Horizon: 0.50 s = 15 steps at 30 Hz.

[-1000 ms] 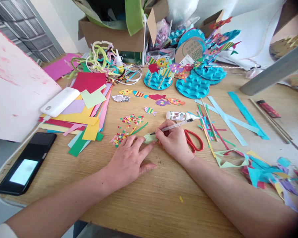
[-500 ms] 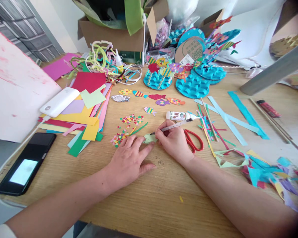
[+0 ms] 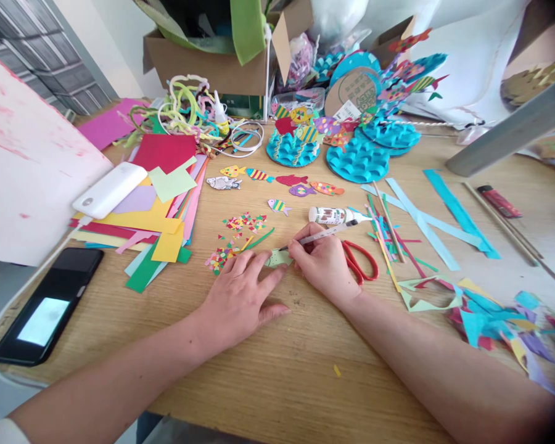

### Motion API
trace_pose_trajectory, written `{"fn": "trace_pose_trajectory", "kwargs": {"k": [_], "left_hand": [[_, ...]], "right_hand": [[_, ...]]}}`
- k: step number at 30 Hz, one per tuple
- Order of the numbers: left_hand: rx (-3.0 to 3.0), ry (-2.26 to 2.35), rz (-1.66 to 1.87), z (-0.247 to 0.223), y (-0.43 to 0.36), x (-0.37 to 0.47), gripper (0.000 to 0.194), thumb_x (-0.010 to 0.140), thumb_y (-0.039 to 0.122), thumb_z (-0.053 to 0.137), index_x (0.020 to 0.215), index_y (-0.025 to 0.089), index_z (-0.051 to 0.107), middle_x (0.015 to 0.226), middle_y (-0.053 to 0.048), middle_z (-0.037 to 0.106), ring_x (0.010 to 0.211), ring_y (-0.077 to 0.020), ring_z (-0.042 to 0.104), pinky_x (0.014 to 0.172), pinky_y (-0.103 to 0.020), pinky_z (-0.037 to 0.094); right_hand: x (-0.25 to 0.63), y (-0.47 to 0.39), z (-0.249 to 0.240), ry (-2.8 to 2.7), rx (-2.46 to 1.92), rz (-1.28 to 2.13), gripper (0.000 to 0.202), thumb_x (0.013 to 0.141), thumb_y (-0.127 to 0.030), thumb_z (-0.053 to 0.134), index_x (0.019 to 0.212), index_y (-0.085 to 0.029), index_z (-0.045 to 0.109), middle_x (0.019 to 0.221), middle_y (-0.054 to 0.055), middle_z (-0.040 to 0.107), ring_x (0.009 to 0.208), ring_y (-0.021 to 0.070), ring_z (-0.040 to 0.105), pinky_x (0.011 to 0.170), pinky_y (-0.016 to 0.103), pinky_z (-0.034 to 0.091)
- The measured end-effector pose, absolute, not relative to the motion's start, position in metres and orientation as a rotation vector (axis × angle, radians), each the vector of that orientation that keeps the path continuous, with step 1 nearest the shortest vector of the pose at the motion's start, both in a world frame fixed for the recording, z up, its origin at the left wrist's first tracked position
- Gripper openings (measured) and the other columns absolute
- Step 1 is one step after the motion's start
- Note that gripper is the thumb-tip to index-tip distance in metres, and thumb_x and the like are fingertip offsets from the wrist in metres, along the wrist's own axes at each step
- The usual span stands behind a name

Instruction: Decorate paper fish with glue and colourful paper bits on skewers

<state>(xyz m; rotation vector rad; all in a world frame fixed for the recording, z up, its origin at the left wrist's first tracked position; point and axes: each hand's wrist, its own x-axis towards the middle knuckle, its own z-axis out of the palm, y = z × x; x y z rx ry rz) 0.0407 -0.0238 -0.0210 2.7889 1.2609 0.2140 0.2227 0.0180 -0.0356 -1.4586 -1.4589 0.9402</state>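
A small light green paper fish (image 3: 281, 258) lies on the wooden table between my hands. My left hand (image 3: 238, 293) rests flat, its fingers spread and their tips pressing the fish's left side. In my right hand (image 3: 321, 265) is a slim pen (image 3: 333, 231), its tip touching the fish. Part of the paper is hidden under my fingers. Beside my left fingertips are tiny colored paper bits (image 3: 219, 258) and a green paper strip (image 3: 263, 238). Red-handled scissors (image 3: 374, 271) lie right of my right hand, with a white glue bottle (image 3: 328, 216) just beyond it.
Decorated paper fish (image 3: 292, 180) lie farther back, before blue egg-carton stands (image 3: 358, 163). At left are stacked colored papers (image 3: 166, 240), a power bank (image 3: 108, 191) and a phone (image 3: 46, 308). Paper strips (image 3: 419, 216) and scraps (image 3: 490, 320) cover the right side.
Almost nothing differs. The pen tip stays on the green fish, and both hands hold nearly the same position; the whole view has shifted very slightly.
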Motion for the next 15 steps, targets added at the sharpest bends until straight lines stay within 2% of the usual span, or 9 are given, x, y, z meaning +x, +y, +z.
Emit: {"fn": "trace_pose_trajectory", "kwargs": {"k": [15], "left_hand": [[2.800,1.254,0.223,-0.0223,-0.0241,0.0401,0.060,0.087,0.058,0.050,0.135,0.023,0.052,0.134,-0.015,0.048,0.120,-0.0321,0.041,0.100,-0.051,0.040]], "right_hand": [[0.2226,0.0180,-0.0345,-1.460,-1.466,0.940,0.008,0.074,-0.023,0.058,0.070,-0.022,0.051,0.055,-0.004,0.054,0.049,0.0115,0.051,0.047,0.023,0.039]]}}
